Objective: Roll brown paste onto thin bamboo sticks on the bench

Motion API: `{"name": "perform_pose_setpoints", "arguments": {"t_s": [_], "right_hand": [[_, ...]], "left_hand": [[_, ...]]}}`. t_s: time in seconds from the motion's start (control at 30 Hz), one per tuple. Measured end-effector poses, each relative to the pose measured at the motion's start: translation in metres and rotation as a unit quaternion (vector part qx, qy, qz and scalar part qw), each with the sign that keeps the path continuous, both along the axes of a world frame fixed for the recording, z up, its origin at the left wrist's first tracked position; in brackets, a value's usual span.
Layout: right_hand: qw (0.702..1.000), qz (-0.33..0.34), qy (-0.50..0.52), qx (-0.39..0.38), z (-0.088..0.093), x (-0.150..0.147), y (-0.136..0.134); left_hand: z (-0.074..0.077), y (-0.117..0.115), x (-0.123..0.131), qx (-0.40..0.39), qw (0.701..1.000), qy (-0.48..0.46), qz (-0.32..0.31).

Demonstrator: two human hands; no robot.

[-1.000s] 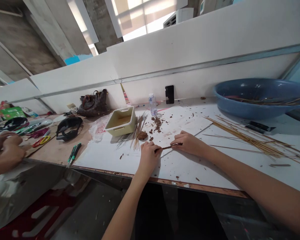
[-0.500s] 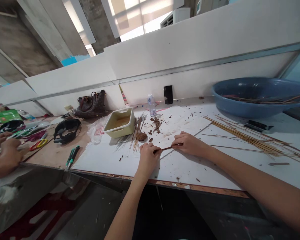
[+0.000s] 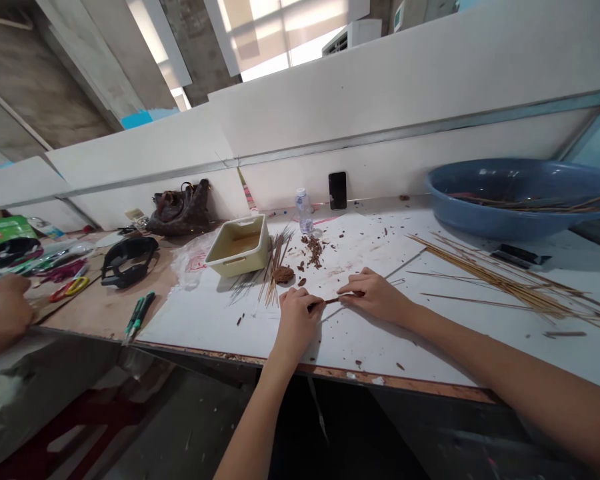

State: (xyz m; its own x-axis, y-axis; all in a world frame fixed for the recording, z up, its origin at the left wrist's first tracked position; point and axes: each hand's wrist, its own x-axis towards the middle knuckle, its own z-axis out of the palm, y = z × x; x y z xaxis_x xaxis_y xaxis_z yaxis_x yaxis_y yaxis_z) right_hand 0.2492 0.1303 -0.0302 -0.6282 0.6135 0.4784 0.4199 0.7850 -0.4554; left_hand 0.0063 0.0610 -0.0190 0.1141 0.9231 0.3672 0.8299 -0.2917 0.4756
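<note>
Hand of another person (image 3: 5,312) sits at the far left edge. Green pens (image 3: 138,313) lie further right on the table (image 3: 430,333), and a cream tray (image 3: 239,245) stands above centre-left. At lower centre the left hand (image 3: 297,319) is curled closed, fingers pinching the left end of a thin brown stick (image 3: 333,300). The stick spans the short gap between both hands, lying low against the white surface. The right hand (image 3: 376,295) pinches its right end, fingertips pressed together. Bare sticks (image 3: 505,283) fan out at right below a blue basin (image 3: 520,193).
</note>
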Motion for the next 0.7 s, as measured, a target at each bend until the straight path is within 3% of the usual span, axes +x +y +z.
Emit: {"name": "perform_pose_setpoints", "arguments": {"t_s": [0.5,0.7], "right_hand": [[0.999,-0.031,0.005,-0.031,0.000,-0.012,-0.004],[0.999,-0.030,-0.028,-0.031,0.002,-0.017,-0.006]], "left_hand": [[0.004,0.003,0.000,-0.008,1.000,0.002,-0.009],[0.009,-0.002,-0.019,0.003,1.000,0.002,0.019]]}}
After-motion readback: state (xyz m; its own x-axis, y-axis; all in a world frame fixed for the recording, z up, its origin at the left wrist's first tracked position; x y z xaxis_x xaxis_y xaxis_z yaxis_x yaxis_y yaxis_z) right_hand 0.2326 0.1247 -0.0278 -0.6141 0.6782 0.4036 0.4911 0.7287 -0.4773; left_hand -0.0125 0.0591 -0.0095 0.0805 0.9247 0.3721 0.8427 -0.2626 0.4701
